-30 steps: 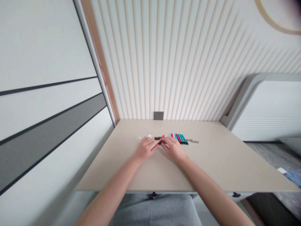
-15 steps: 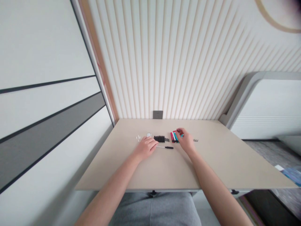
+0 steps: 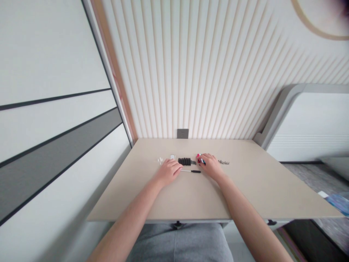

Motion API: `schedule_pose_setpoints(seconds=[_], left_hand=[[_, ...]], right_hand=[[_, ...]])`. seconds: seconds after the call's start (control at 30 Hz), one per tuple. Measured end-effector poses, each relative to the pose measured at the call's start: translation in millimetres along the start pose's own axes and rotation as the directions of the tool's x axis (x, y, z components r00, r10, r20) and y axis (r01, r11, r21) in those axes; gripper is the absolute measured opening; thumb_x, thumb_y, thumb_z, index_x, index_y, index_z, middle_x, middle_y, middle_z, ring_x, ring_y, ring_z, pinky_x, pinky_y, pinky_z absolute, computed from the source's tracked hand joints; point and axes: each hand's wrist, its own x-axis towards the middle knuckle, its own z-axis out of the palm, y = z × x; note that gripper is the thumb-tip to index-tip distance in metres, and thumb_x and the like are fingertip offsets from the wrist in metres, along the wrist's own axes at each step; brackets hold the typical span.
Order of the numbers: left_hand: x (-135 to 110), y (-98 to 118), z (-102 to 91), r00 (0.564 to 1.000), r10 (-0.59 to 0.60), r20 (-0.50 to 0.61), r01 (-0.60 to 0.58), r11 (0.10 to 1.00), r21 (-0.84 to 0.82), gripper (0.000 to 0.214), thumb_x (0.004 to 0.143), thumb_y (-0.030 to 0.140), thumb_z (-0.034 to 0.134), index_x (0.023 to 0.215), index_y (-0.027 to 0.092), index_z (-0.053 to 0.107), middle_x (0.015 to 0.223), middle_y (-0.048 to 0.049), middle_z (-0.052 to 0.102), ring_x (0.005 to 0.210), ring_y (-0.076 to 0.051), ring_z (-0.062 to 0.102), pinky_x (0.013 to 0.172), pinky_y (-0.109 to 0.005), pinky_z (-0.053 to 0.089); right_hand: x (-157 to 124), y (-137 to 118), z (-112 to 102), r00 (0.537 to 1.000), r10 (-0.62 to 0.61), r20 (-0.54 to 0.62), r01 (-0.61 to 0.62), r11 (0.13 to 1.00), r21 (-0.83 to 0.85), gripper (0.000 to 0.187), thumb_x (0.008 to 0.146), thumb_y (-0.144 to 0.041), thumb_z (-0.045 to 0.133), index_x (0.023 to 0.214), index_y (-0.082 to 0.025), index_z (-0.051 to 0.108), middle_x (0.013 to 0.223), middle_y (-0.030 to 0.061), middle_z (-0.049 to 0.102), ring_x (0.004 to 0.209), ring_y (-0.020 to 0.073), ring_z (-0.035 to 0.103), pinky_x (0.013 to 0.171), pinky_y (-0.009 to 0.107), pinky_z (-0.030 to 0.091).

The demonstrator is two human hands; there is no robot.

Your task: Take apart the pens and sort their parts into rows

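The worktop (image 3: pixel 174 203) carries everything. The left hand (image 3: pixel 167 172) rests left of centre, fingers close together; whether they hold anything I cannot tell. The right hand (image 3: pixel 212 166) lies over the pens (image 3: pixel 199 156), right of centre, fingers curled narrowly around them; a firm grip is unclear. Between the hands sits the black row (image 3: pixel 184 161). On its near side, the rod (image 3: pixel 195 171) reaches the left fingertips. Dark bits (image 3: pixel 224 162) lie far right, white bits (image 3: pixel 160 160) far left.

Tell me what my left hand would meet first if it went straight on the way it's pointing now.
Your left hand would probably meet the row of black pieces first, though depth there is hard to judge.
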Motion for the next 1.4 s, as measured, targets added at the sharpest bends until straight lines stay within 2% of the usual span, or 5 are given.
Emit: schedule_pose_setpoints(seconds=[0.57,0.8,1.0,1.17,1.4], left_hand=[[-1,-1,1.3,1.000,-0.006,0.021,0.006,1.000,0.004,0.021,0.097,0.022,0.045,0.096,0.022,0.066,0.087,-0.0038,0.070,0.087,-0.019,0.061,0.081,-0.035,0.040],[-2,-2,2.8,0.999,-0.014,0.030,0.013,1.000,0.015,0.021,0.097,0.022,0.045,0.096,0.021,0.066,0.088,-0.0041,0.070,0.088,-0.019,0.061,0.081,-0.036,0.040],[-2,-2,2.6,0.999,-0.022,0.034,0.022,1.000,0.013,0.023,0.098,0.023,0.043,0.096,0.020,0.066,0.087,-0.0045,0.069,0.089,-0.019,0.061,0.082,-0.035,0.041],[-1,-2,1.7,0.999,-0.024,0.038,0.023,1.000,0.018,0.022,0.098,0.023,0.044,0.096,0.020,0.066,0.087,-0.0040,0.069,0.087,-0.019,0.061,0.081,-0.035,0.040],[0,-2,-0.8,0.998,-0.026,0.058,0.026,1.000,0.012,0.022,0.098,0.023,0.044,0.096,0.020,0.066,0.088,-0.0040,0.069,0.088,-0.019,0.060,0.081,-0.034,0.039]], right_hand=[[-5,2,7,0.999,-0.005,0.053,0.006,1.000,-0.016,0.026,0.090,-0.019,0.052,0.106,-0.026,0.071,0.114,0.0057,0.066,0.108,0.0197,0.055,0.094,0.033,0.034],[-6,0,2,0.999,0.014,0.052,-0.014,1.000,0.000,0.027,0.093,-0.022,0.048,0.108,-0.026,0.070,0.116,0.0059,0.065,0.108,0.0201,0.055,0.093,0.034,0.034],[-7,8,-2,0.996,0.085,0.030,-0.086,0.996,0.032,0.024,0.091,-0.027,0.052,0.106,-0.028,0.071,0.117,0.0061,0.065,0.108,0.0213,0.055,0.090,0.034,0.035],[-8,16,-1,0.988,0.126,0.091,-0.128,0.992,0.018,0.024,0.085,-0.029,0.059,0.105,-0.030,0.073,0.117,0.0040,0.064,0.110,0.0228,0.054,0.093,0.036,0.033],[-6,15,1,0.981,0.151,0.120,-0.152,0.988,0.003,0.024,0.087,-0.035,0.058,0.105,-0.029,0.073,0.118,0.0048,0.064,0.112,0.0249,0.052,0.095,0.038,0.032]])
